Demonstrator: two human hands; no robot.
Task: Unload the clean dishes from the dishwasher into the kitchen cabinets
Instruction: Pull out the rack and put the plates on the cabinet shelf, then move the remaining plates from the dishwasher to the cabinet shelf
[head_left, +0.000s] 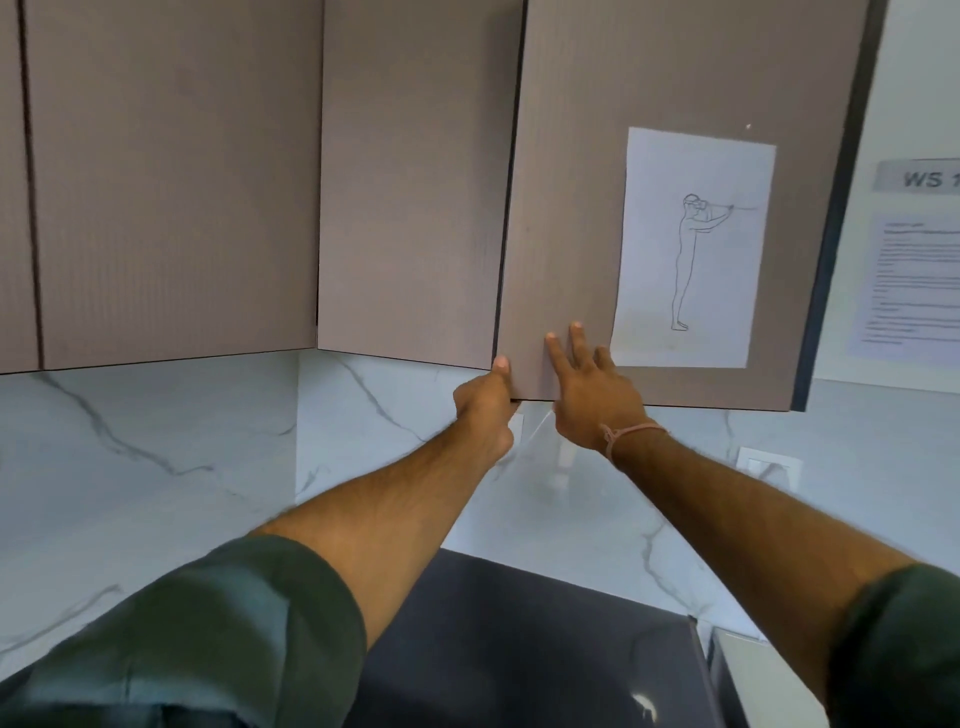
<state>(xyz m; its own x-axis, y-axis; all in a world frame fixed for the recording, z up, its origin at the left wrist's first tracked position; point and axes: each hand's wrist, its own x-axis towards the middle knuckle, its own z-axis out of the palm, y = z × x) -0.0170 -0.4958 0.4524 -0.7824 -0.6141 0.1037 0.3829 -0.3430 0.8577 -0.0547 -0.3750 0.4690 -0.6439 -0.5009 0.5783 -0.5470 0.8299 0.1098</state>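
Gripping the lower left corner of the upright cabinet door (571, 182), the left hand (485, 402) pinches its edge, thumb in front. Just right, the right hand (592, 395) presses spread fingers flat against the door's face, beside a taped drawing (693, 249).

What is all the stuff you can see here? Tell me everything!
Taupe ribbed upper cabinet doors: about four, in a row along the top.
White paper with a line drawing of a standing figure: one, stuck on the rightmost door.
White printed notices: two, on the wall at far right.
White marble-look wall with grey veins: below the cabinets.
White wall socket plate: one, at lower right.
Dark grey flat surface: one, at bottom centre.
Green rolled sleeves: two, bottom corners.
Pink thread wristband: one, on the right wrist.
Left hand: grips the door's lower corner.
Right hand: fingers flat on the same door.
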